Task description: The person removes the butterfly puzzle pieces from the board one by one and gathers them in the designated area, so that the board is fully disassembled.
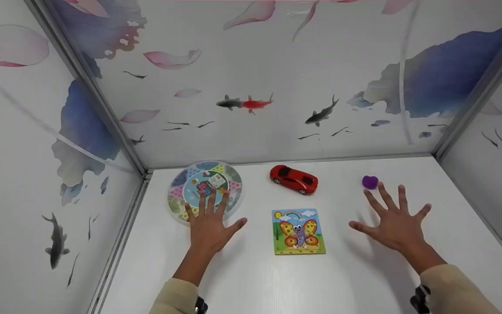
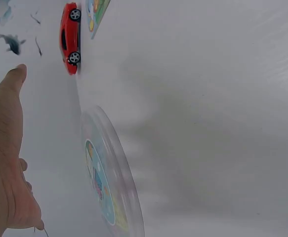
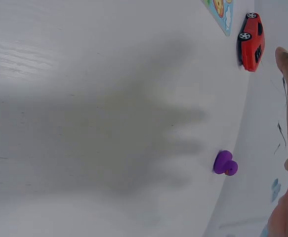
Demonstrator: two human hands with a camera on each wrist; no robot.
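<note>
My left hand [image 1: 209, 229] hovers over the table with fingers spread, its fingertips overlapping the near part of a round, pastel-patterned flat case [image 1: 175, 192] in the head view. Spread in the same way, my right hand [image 1: 397, 224] is held above the table at the right and holds nothing. Just beyond its fingertips sits a small purple rubber duck [image 3: 224, 162]. Between the hands lies a square butterfly picture puzzle [image 1: 299, 232]. A red toy car [image 1: 293, 179] stands behind the puzzle, turned at a slant. Shadows of both hands fall on the tabletop.
The white table [image 1: 251, 283] is bounded by a back panel [image 1: 277, 139] printed with fish and petals. Side panels stand at left [image 1: 20, 174] and right [image 1: 490, 152], with grey metal strips along the corners.
</note>
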